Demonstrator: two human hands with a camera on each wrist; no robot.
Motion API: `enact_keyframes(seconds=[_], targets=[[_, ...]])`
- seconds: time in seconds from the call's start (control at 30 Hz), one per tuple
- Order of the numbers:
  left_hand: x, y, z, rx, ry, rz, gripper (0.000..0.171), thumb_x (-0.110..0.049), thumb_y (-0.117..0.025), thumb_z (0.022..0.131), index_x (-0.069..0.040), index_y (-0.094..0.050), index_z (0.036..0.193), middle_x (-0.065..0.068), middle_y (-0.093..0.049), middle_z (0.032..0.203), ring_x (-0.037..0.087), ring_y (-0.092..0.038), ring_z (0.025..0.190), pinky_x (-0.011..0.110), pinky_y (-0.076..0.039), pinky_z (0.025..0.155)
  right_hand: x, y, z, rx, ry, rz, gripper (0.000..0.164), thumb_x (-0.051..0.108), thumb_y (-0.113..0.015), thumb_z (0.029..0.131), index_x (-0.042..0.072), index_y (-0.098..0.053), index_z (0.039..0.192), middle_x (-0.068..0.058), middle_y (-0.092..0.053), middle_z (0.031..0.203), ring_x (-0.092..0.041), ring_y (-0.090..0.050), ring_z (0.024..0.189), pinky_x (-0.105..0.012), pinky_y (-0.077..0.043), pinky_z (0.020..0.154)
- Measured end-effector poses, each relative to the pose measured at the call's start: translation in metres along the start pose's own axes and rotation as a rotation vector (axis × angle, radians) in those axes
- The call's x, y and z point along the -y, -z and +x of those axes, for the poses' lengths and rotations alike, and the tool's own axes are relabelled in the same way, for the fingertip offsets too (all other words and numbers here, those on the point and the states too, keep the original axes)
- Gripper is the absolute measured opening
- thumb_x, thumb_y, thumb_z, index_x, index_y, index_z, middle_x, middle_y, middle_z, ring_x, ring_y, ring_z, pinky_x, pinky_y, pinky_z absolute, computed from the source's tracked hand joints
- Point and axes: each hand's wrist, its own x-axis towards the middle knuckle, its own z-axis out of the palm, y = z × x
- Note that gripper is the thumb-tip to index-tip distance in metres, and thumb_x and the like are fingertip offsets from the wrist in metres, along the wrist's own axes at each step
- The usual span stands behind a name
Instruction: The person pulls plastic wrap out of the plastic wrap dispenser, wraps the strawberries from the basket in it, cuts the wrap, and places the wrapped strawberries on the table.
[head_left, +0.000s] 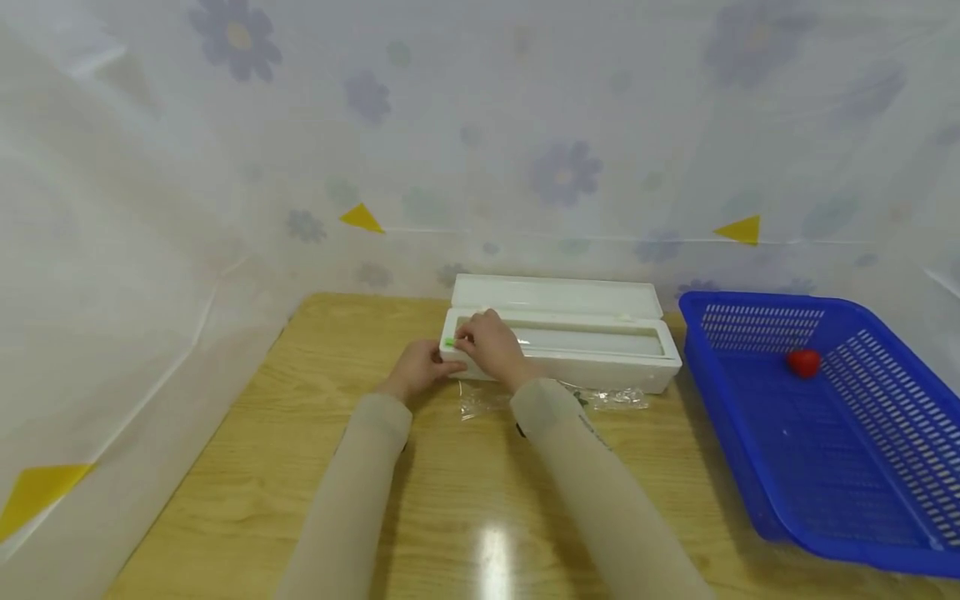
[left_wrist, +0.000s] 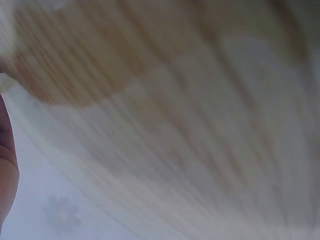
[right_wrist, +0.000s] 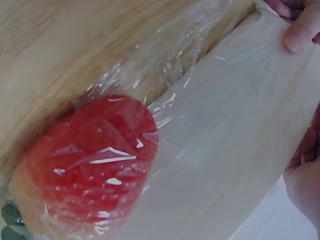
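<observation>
Currently stretching both pale sleeves [head_left: 600,483] over a wooden table [head_left: 262,467]. Facing a blue basket [head_left: 847,475] off to the right, containing a single red item [head_left: 804,362] near its far right corner. Looking down through the right wrist camera at a red and yellowish fruit [right_wrist: 95,160] with green leaves [right_wrist: 12,217], lying under glossy clear film [right_wrist: 170,52] on the table, near the front wall of a white box [head_left: 600,368]; hiding most of it from the head view behind the right sleeve. Gripping the box's left end with the left hand [head_left: 417,367], pressing the thumb against the front wall, and getting mostly blur from the left wrist camera. Pinching a small green piece [head_left: 449,342] with the right hand [head_left: 491,343], just over the box's left rim. Seeing a pale strip [head_left: 592,341] inside the long top opening, without being able to tell more. Finding the white lid [head_left: 555,292] swung back along the far edge. Ending at a flower-printed curtain [head_left: 480,167] bearing yellow triangles [head_left: 741,230], rising behind the table.
</observation>
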Motion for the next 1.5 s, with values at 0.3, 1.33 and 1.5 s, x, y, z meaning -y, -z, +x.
enact_keyframes(seconds=[0.3, 1.33, 1.5], targets=[[0.002, 0.002, 0.001, -0.01, -0.005, 0.036, 0.032, -0.032, -0.072, 0.08, -0.005, -0.069, 0.097, 0.007, -0.07, 0.083, 0.011, -0.058, 0.067, 0.023, -0.047, 0.061, -0.001, 0.003, -0.003, 0.013, -0.009, -0.068, 0.024, 0.029, -0.06, 0.09, 0.011, -0.07, 0.102, -0.004, -0.064, 0.095, -0.019, -0.051, 0.094, -0.031, -0.047, 0.082], [-0.005, 0.0, -0.001, 0.001, 0.066, 0.033, 0.033, -0.032, -0.072, 0.081, -0.004, -0.069, 0.097, 0.01, -0.071, 0.084, 0.012, -0.06, 0.065, 0.022, -0.049, 0.062, -0.011, 0.002, -0.013, -0.046, 0.065, -0.147, 0.024, 0.027, -0.057, 0.093, 0.008, -0.069, 0.103, -0.004, -0.065, 0.1, -0.02, -0.052, 0.096, -0.031, -0.046, 0.088], [-0.004, 0.001, 0.0, -0.008, 0.07, 0.041, 0.033, -0.033, -0.073, 0.08, -0.004, -0.069, 0.095, 0.009, -0.07, 0.082, 0.012, -0.059, 0.065, 0.022, -0.048, 0.062, -0.012, 0.004, -0.015, -0.079, 0.095, -0.164, 0.022, 0.026, -0.06, 0.091, 0.008, -0.069, 0.1, -0.004, -0.065, 0.097, -0.02, -0.051, 0.092, -0.031, -0.045, 0.085]])
